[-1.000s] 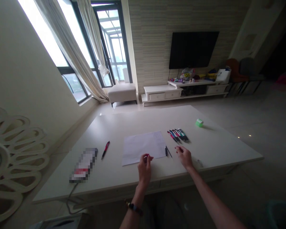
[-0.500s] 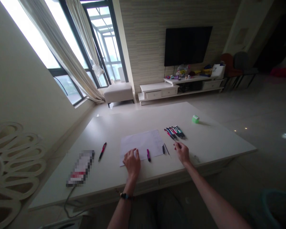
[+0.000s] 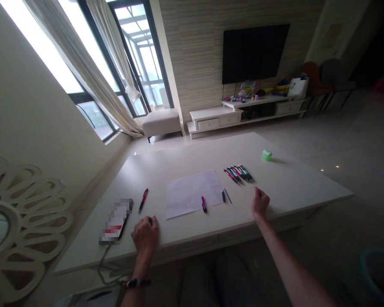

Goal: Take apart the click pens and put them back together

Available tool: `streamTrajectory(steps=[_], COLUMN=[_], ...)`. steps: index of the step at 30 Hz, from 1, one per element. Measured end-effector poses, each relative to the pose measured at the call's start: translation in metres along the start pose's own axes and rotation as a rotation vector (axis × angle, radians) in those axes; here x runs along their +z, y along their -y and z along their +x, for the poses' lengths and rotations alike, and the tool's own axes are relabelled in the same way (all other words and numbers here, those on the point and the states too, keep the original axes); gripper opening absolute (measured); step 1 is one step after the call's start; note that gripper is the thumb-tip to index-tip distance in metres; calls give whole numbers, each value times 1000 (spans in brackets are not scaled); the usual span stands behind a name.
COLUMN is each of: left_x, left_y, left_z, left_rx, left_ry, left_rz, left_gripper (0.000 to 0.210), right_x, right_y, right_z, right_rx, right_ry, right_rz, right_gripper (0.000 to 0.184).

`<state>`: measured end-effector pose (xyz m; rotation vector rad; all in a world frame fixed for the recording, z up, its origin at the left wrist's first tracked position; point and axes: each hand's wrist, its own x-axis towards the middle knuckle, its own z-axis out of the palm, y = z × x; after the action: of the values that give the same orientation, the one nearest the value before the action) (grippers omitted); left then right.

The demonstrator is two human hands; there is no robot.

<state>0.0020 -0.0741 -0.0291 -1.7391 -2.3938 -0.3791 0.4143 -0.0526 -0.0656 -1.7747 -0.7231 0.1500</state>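
Note:
My left hand (image 3: 145, 233) rests curled closed near the table's front edge, just below a red and black pen (image 3: 143, 200); nothing shows in it. My right hand (image 3: 260, 201) is a loose fist on the table, with no object visible in it, below a row of several pens (image 3: 239, 174). Between my hands lies white paper (image 3: 188, 192). A pink pen barrel (image 3: 204, 204) sits on its lower edge. At the paper's right side are a short black pen part (image 3: 223, 195) and a thin refill (image 3: 228, 198). Neither hand touches these parts.
A blurred-out phone-like device (image 3: 117, 221) with a cable (image 3: 100, 266) lies at the table's left. A small green box (image 3: 266, 155) stands at the far right of the white table (image 3: 192, 149). Beyond are a low cabinet (image 3: 214, 116) and a stool (image 3: 162, 121).
My left hand has left the paper, moved left and curled closed. My right hand has moved right, away from the refill, and closed into a fist. The view has shifted slightly.

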Motion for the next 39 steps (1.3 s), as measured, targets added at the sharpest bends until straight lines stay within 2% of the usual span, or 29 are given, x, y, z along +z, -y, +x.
streamTrajectory(steps=[3, 5, 8, 11, 14, 16, 19, 22, 28, 33, 39], left_x=[-6, -12, -18, -17, -8, -1, 4, 1, 3, 12, 15], left_y=[-5, -19, -63, -120, -163, -177, -180, -169, -139, -136, -138], left_z=[-2, -6, -17, -29, -31, -29, -25, -27, -36, -40, -43], left_rx=[18, 39, 152, 379, 436, 442, 437, 404, 205, 133, 152], left_ry=[-14, -55, -83, 27, 134, 183, 199, 138, 27, -87, -15], left_rz=[-19, -53, -150, -201, -159, -139, -129, -206, -626, -876, -861], left_gripper=[30, 29, 30, 31, 30, 29, 25, 25, 18, 17, 16], right_x=[1, 3, 6, 8, 8, 7, 8, 9, 13, 20, 24], right_y=[4, 6, 8, 9, 11, 12, 14, 17, 28, 42, 58], right_z=[-2, -4, -7, -9, -11, -12, -13, -14, -10, -7, -4], right_rx=[-61, -109, -169, -217, -246, -256, -271, -287, -380, -402, -319], right_ry=[81, 146, 225, 291, 332, 339, 350, 418, 671, 795, 889], right_rz=[-35, -65, -94, -153, -214, -234, -275, -327, -521, -637, -795], right_gripper=[42, 42, 41, 40, 41, 41, 41, 38, 26, 24, 25])
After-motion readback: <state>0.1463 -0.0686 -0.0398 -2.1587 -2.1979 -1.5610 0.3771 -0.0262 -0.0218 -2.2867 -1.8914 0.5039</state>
